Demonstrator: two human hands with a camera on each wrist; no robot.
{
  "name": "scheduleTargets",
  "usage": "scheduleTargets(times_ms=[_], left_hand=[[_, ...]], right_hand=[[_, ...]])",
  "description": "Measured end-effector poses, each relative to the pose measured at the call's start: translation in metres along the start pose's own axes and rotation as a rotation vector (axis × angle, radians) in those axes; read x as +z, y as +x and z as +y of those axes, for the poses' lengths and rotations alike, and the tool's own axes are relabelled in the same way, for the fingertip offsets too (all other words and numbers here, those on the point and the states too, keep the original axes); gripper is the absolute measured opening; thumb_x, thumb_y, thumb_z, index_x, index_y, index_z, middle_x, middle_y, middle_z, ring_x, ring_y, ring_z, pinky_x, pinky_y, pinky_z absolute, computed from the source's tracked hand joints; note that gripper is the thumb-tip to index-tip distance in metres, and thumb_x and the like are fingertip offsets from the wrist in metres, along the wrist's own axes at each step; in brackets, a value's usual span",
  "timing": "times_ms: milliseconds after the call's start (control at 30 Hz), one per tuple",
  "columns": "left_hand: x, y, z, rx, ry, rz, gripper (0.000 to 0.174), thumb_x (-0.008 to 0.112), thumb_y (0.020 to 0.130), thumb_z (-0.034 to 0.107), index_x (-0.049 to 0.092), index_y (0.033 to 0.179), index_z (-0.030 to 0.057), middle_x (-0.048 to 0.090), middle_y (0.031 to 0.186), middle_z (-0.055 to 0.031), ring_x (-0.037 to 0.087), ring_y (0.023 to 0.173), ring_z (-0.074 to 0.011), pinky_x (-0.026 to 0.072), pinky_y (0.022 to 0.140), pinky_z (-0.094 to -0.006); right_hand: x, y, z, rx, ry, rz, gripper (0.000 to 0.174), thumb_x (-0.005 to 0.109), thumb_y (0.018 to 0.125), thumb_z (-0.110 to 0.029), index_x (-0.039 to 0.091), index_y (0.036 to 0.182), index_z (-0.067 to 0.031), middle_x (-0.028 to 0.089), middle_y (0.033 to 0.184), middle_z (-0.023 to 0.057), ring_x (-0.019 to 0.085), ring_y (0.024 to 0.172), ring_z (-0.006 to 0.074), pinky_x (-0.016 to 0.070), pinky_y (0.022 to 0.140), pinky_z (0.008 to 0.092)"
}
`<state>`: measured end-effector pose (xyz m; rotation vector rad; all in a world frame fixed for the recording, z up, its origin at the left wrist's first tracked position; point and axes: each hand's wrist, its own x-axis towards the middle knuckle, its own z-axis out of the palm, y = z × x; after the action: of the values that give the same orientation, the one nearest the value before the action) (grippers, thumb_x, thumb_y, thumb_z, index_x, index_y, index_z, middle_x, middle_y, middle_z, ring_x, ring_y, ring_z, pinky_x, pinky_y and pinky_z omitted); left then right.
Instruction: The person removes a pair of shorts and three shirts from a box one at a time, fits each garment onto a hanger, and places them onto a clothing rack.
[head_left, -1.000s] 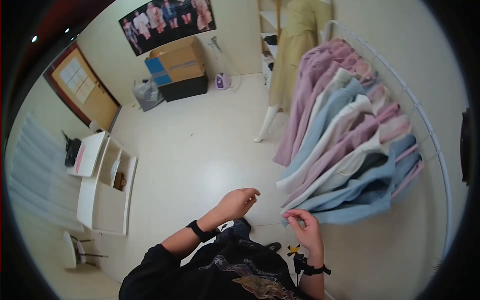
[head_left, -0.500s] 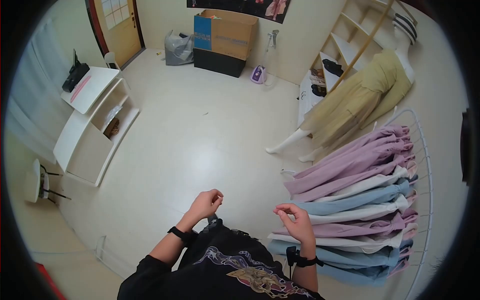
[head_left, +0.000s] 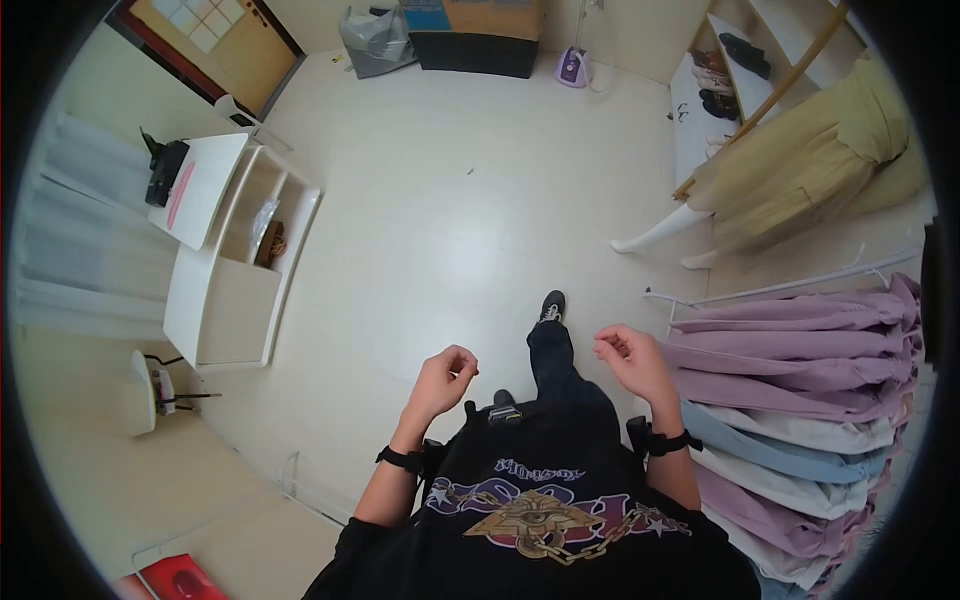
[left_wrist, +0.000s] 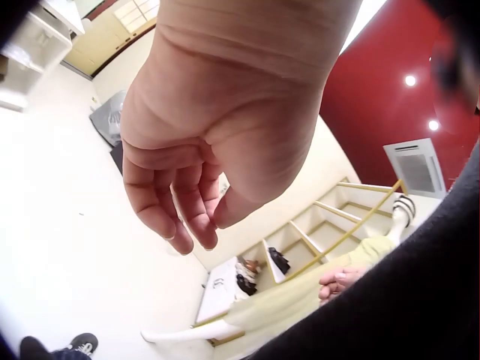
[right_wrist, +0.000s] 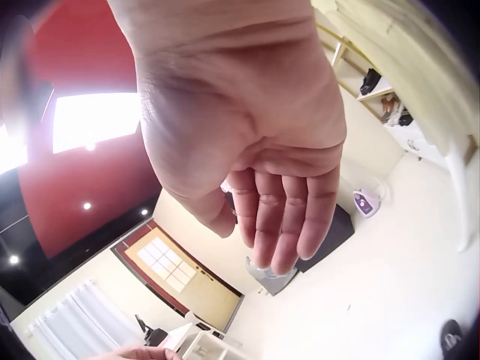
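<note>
My left hand (head_left: 441, 381) hangs in front of the body with loosely curled fingers and nothing in it; the left wrist view shows its fingers (left_wrist: 154, 214) bent over bare air. Across from it, my right hand (head_left: 634, 362) is likewise unoccupied, its fingers (right_wrist: 271, 217) relaxed and slightly bent. The right hand is close to a clothes rack (head_left: 790, 293) hung with pink-purple shirts (head_left: 790, 350), white ones and light blue ones (head_left: 770, 440). In the head view its fingertips are left of the nearest purple sleeve.
A mannequin in a yellow-green dress (head_left: 800, 190) stands beyond the rack, beside a shelf with shoes (head_left: 745, 55). On the left is a white desk (head_left: 235, 310). A purple garment steamer (head_left: 573, 68), a cardboard box (head_left: 490, 15) and a grey bag (head_left: 378, 45) are along the far wall.
The view has turned away from the rack, which now lies at the right edge. One foot has come forward into sight. Both hands stay raised and hold nothing.
</note>
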<state>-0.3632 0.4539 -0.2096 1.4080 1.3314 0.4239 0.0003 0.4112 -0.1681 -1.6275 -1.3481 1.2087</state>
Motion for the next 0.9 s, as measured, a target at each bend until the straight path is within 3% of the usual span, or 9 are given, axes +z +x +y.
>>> scheduleTargets(times_ms=[67,233,433,533,733,900], left_hand=[[-0.017,0.031,0.003,-0.03,0.13,0.094,0.015,0.065,0.101,0.014,0.069,0.102,-0.0009,0.078,0.092,-0.0123,0.077,0.086,-0.0212,0.0604,0.076,-0.0342],[-0.044,0.119,0.083,-0.012,0.12,0.171,0.015,0.067,0.1,0.013,0.069,0.101,-0.0015,0.078,0.091,-0.0124,0.075,0.083,-0.0201,0.0601,0.074,-0.0336],[-0.053,0.214,0.118,-0.054,0.071,0.243,0.017,0.069,0.099,0.015,0.069,0.1,-0.0019,0.075,0.086,-0.0108,0.072,0.076,-0.0165,0.0582,0.066,-0.031],[-0.069,0.267,0.129,-0.085,0.054,0.213,0.017,0.069,0.099,0.015,0.068,0.1,-0.0021,0.076,0.086,-0.0109,0.073,0.075,-0.0175,0.0588,0.068,-0.0315],[-0.113,0.418,0.133,-0.032,0.03,0.178,0.018,0.069,0.099,0.015,0.067,0.107,-0.0012,0.076,0.087,-0.0104,0.075,0.08,-0.0191,0.0596,0.074,-0.0329],[-0.169,0.556,0.192,0.075,0.051,0.197,0.024,0.07,0.1,0.018,0.065,0.116,0.0006,0.075,0.085,-0.0103,0.074,0.078,-0.0193,0.0587,0.071,-0.0329]], right_hand=[[-0.01,0.052,-0.004,0.019,-0.025,-0.021,0.016,0.07,0.102,-0.013,0.073,0.11,0.0009,0.077,0.092,0.0065,0.072,0.082,0.0129,0.0578,0.076,0.0303],[-0.029,0.184,-0.042,-0.127,-0.037,-0.072,0.015,0.071,0.1,-0.012,0.071,0.106,0.0016,0.075,0.089,0.0086,0.07,0.078,0.0148,0.0568,0.072,0.0299],[-0.059,0.303,-0.084,-0.244,-0.079,-0.343,0.017,0.071,0.1,-0.014,0.072,0.107,0.0012,0.075,0.09,0.0096,0.072,0.081,0.018,0.0578,0.075,0.0316],[-0.069,0.356,-0.08,-0.187,0.019,-0.341,0.017,0.07,0.1,-0.013,0.072,0.108,0.0012,0.076,0.092,0.0105,0.073,0.083,0.0194,0.0582,0.077,0.0325],[-0.093,0.469,-0.073,-0.13,-0.101,-0.29,0.017,0.071,0.1,-0.014,0.072,0.109,0.0005,0.076,0.094,0.0114,0.074,0.085,0.0206,0.059,0.078,0.0333],[-0.137,0.575,-0.127,-0.095,-0.201,-0.151,0.019,0.071,0.101,-0.015,0.072,0.111,0.0003,0.077,0.095,0.0103,0.074,0.087,0.0193,0.059,0.079,0.0327]])
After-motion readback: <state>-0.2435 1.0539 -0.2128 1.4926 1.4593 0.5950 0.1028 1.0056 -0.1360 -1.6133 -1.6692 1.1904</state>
